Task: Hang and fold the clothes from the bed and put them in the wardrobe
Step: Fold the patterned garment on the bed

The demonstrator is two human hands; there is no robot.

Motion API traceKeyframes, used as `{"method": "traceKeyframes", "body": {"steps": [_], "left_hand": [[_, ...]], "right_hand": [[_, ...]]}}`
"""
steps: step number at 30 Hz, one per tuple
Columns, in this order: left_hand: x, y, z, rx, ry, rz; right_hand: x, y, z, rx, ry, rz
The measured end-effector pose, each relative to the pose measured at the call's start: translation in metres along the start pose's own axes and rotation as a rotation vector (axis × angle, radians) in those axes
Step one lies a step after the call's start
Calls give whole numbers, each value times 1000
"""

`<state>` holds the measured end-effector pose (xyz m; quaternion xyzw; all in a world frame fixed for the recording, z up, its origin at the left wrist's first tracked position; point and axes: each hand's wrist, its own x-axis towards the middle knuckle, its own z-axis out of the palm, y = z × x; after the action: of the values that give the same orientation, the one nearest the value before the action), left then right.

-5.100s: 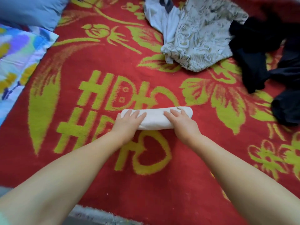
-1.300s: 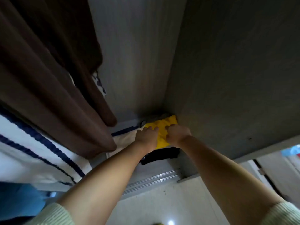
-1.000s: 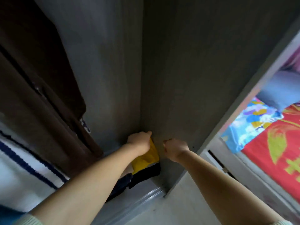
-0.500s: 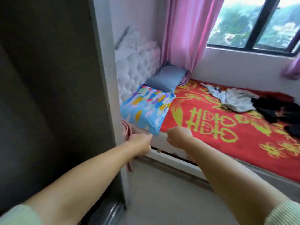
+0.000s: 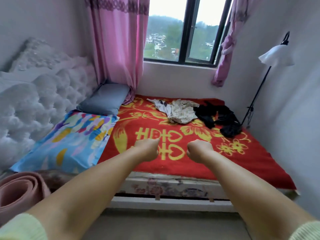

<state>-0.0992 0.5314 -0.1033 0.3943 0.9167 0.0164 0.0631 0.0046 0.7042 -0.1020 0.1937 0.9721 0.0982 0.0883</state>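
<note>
I face the bed, covered by a red blanket (image 5: 190, 163) with yellow patterns. At its far side lie a crumpled white garment (image 5: 160, 106), a beige patterned garment (image 5: 182, 110) and a heap of black clothes (image 5: 220, 117). My left hand (image 5: 147, 150) and my right hand (image 5: 197, 150) are stretched out over the near half of the blanket, both curled into fists with nothing in them. The clothes lie well beyond both hands. The wardrobe is out of view.
A grey pillow (image 5: 105, 99) and a colourful pillow (image 5: 69, 141) lie at the left by the tufted white headboard (image 5: 34, 104). A rolled pink mat (image 5: 19, 191) stands at the lower left. A floor lamp (image 5: 275, 56) stands at the right wall.
I left the folded white garment in the wardrobe and turned away from it toward the bed. Both hands came out of the wardrobe holding nothing and now hang over the blanket.
</note>
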Motion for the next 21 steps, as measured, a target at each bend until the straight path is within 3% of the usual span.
{"method": "traceKeyframes", "body": {"steps": [7, 21], "left_hand": [[110, 72, 6, 63, -51, 96], [393, 82, 18, 20, -131, 188]], "right_hand": [[52, 107, 30, 81, -39, 129], [256, 229, 82, 122, -162, 310]]}}
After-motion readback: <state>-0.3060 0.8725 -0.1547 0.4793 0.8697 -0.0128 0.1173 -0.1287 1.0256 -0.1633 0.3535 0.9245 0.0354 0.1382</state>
